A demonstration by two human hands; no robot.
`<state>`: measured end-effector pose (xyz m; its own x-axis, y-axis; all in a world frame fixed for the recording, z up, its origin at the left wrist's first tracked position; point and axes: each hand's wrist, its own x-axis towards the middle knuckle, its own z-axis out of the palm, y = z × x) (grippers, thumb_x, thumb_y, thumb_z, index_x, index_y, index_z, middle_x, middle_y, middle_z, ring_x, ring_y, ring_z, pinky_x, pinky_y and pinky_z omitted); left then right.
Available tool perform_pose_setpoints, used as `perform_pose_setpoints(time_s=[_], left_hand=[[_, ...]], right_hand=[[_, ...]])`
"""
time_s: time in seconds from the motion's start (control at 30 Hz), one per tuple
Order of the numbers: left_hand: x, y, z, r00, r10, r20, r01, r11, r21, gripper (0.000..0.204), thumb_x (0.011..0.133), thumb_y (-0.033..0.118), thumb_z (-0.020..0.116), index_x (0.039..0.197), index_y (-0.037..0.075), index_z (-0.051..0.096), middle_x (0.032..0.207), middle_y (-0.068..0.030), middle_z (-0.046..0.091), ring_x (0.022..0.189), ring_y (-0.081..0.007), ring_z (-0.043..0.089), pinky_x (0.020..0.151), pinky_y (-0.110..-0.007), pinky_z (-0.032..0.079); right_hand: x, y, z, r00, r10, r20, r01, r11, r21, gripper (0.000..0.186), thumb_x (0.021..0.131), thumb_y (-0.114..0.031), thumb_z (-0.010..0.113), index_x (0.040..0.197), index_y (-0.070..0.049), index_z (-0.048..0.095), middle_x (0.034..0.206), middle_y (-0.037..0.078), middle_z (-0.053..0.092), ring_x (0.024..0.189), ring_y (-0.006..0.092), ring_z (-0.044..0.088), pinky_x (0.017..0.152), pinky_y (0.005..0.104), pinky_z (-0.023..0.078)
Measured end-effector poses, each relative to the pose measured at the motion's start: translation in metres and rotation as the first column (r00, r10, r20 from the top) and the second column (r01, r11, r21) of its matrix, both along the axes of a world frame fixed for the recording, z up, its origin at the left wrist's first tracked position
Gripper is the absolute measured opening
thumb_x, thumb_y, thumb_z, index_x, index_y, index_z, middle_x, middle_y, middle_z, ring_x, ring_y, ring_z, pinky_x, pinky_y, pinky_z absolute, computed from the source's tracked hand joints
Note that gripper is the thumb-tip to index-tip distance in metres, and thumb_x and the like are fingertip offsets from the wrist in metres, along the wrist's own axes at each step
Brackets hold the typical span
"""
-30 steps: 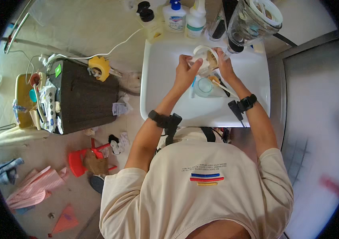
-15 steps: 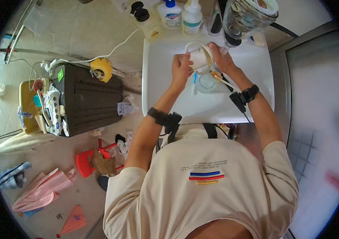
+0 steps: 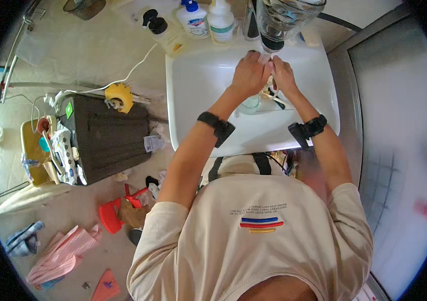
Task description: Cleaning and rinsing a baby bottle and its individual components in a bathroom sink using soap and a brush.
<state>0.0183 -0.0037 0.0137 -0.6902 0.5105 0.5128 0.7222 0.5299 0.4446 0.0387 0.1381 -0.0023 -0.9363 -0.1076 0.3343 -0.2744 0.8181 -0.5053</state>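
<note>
Both hands meet at the back of the white sink (image 3: 198, 100), just below the black end of a tap (image 3: 272, 44). My left hand (image 3: 250, 75) has its back up, fingers bent and close together. Beside it my right hand (image 3: 284, 78) is closed, its thumb side against the left hand. Whatever lies between them is mostly hidden; only a pale bit shows below. A clear glass jar (image 3: 250, 104) rests in the basin under my left wrist, with a black-handled toothbrush (image 3: 279, 104) next to it.
On the sink's back ledge stand a yellowish bottle with a black cap (image 3: 168, 37), a blue-topped pump bottle (image 3: 193, 22) and a white pump bottle (image 3: 220, 25). A dark storage box (image 3: 110, 135) is at the left. Pink cloth (image 3: 65, 253) lies on the floor.
The pale rimmed cup-like thing held up between both hands is now out of sight. Both hands have moved together under the tap, and the view has shifted slightly.
</note>
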Motion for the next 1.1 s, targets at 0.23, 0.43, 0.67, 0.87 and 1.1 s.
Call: perform_pose_setpoints(time_s=[0.23, 0.43, 0.67, 0.87, 1.1], left_hand=[[-0.028, 0.058, -0.010, 0.970, 0.224, 0.094, -0.207, 0.964, -0.165, 0.014, 0.075, 0.019, 0.049, 0.081, 0.007, 0.053, 0.079, -0.0119, 0.056, 0.079, -0.0266, 0.055, 0.063, -0.038, 0.045], [-0.017, 0.025, 0.003, 0.925, -0.214, -0.315, 0.205, 0.977, -0.060, 0.032, 0.085, 0.030, 0.046, 0.108, 0.008, 0.049, 0.095, -0.0102, 0.054, 0.088, -0.0259, 0.053, 0.067, -0.036, 0.047], [-0.025, 0.031, 0.006, 0.189, -0.449, 0.873, -0.460, 0.745, 0.483, 0.048, 0.080, 0.045, 0.051, 0.104, 0.003, 0.050, 0.093, -0.0126, 0.056, 0.077, -0.0244, 0.058, 0.062, -0.034, 0.050], [-0.012, 0.050, -0.010, 0.291, -0.631, 0.719, -0.697, 0.375, 0.611, 0.033, 0.078, 0.035, 0.057, 0.088, 0.003, 0.051, 0.076, -0.0088, 0.056, 0.068, -0.0191, 0.057, 0.059, -0.029, 0.046], [0.001, 0.026, 0.005, 0.514, -0.488, 0.705, -0.744, 0.156, 0.650, 0.020, 0.084, 0.025, 0.047, 0.086, 0.005, 0.050, 0.078, -0.0059, 0.053, 0.073, -0.0157, 0.053, 0.063, -0.029, 0.043]], right_hand=[[0.012, 0.003, 0.011, 0.953, -0.267, 0.140, 0.302, 0.845, -0.442, 0.039, 0.086, -0.031, 0.031, 0.069, 0.000, 0.048, 0.064, 0.017, 0.052, 0.060, 0.0317, 0.054, 0.055, 0.0409, 0.042], [0.016, 0.012, 0.024, 0.830, -0.173, 0.531, 0.554, 0.370, -0.746, 0.043, 0.085, -0.037, 0.037, 0.066, 0.000, 0.052, 0.054, 0.009, 0.050, 0.038, 0.0169, 0.045, 0.034, 0.0288, 0.036], [0.020, 0.014, 0.030, 0.940, -0.206, 0.272, 0.328, 0.334, -0.884, 0.041, 0.085, -0.039, 0.035, 0.083, -0.002, 0.053, 0.072, 0.008, 0.059, 0.042, 0.0105, 0.042, 0.036, 0.0244, 0.031], [0.008, 0.028, 0.007, 0.799, 0.100, 0.593, 0.597, -0.248, -0.763, 0.037, 0.085, -0.035, 0.029, 0.092, -0.007, 0.053, 0.081, 0.014, 0.057, 0.046, 0.0170, 0.042, 0.041, 0.0255, 0.036], [-0.004, 0.008, -0.035, 0.626, 0.589, 0.511, 0.743, -0.253, -0.619, 0.025, 0.078, -0.033, 0.043, 0.090, -0.013, 0.052, 0.080, 0.005, 0.055, 0.069, 0.0198, 0.054, 0.052, 0.0380, 0.043]])
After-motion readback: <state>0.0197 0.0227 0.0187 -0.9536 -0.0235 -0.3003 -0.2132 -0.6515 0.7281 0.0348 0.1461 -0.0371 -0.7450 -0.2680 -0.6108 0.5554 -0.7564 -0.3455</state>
